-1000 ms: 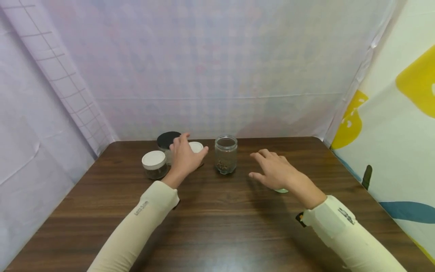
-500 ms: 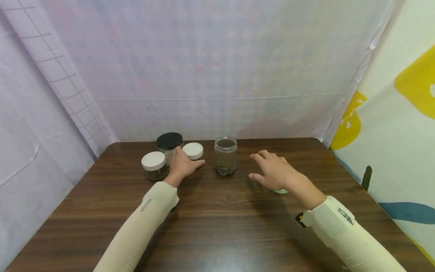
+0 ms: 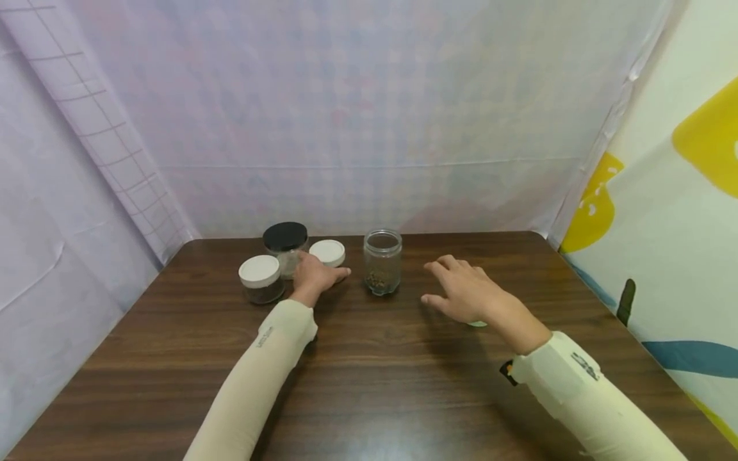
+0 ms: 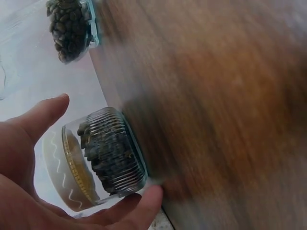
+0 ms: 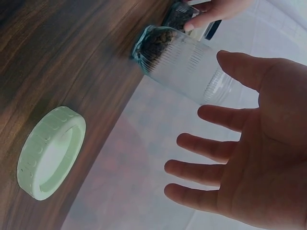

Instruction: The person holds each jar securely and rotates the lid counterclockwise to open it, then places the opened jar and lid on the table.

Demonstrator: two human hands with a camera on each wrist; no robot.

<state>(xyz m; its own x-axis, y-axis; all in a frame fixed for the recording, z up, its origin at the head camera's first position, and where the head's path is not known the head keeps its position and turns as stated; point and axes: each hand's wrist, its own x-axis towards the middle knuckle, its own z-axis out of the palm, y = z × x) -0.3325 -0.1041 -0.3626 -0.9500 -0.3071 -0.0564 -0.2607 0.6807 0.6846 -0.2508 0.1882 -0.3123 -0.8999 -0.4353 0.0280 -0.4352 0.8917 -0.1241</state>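
My left hand (image 3: 316, 278) reaches round a small ribbed glass jar with a white lid (image 3: 327, 252). In the left wrist view this jar (image 4: 108, 153) stands on the table with dark seed-like pieces inside. Fingers lie along its far side; the thumb stands apart from the lid, and whether the fingers touch the glass I cannot tell. An uncovered tall glass jar (image 3: 383, 262), with small brown pieces at its bottom, stands between my hands. My right hand (image 3: 467, 291) hovers with fingers spread, holding nothing, above a pale green lid (image 5: 50, 153) lying on the table.
Left of my left hand stand a white-lidded jar with dark contents (image 3: 261, 280) and, behind it, a larger black-lidded jar (image 3: 285, 246). The wooden table (image 3: 369, 390) ends at a hanging pale cloth (image 3: 369, 128).
My left hand has come down from above the jars to beside the small white-lidded jar, then shifted slightly right. The right hand stays nearly still. The jars stand where they were.
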